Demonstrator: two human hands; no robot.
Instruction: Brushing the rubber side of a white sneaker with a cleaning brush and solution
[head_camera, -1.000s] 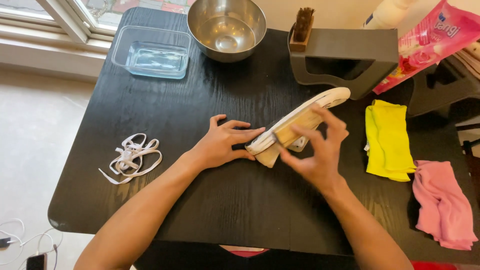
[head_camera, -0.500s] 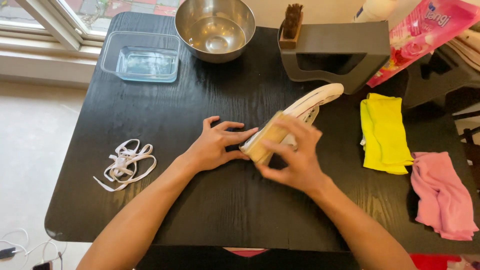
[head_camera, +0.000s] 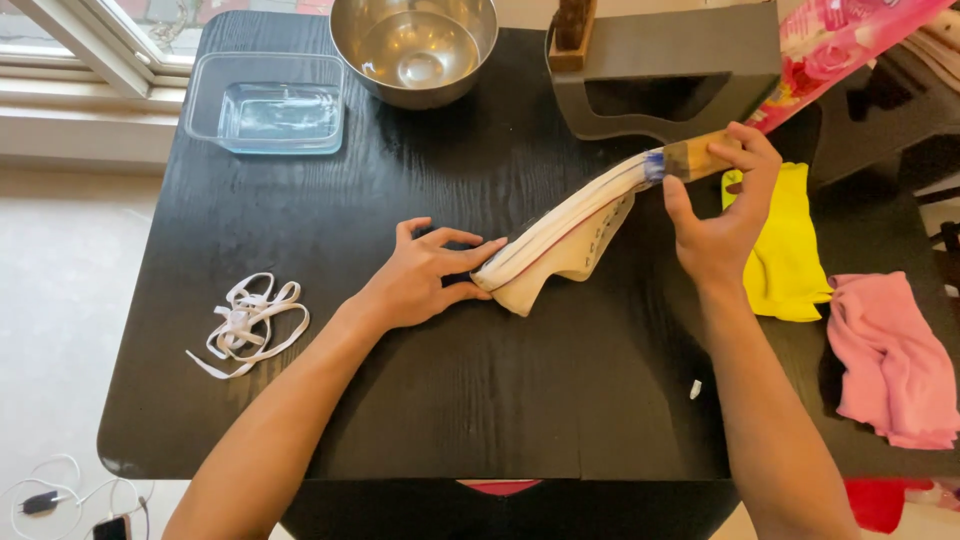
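Note:
A cream canvas shoe (head_camera: 565, 240) without laces lies on its side on the black table (head_camera: 400, 400), sole edge up, toe pointing to the upper right. My left hand (head_camera: 425, 278) rests flat on the table with its fingertips pressed against the heel end. My right hand (head_camera: 725, 210) grips a small wooden brush (head_camera: 690, 158) that touches the toe tip of the shoe.
White laces (head_camera: 245, 320) lie loose at the left. At the back stand a glass dish (head_camera: 270, 105), a steel bowl (head_camera: 415, 45) and a grey stand (head_camera: 670, 80). A yellow cloth (head_camera: 785, 260) and a pink cloth (head_camera: 890, 355) lie at the right.
My right hand has slid the brush along the shoe from the heel end up to the toe tip. My left hand has stayed at the heel.

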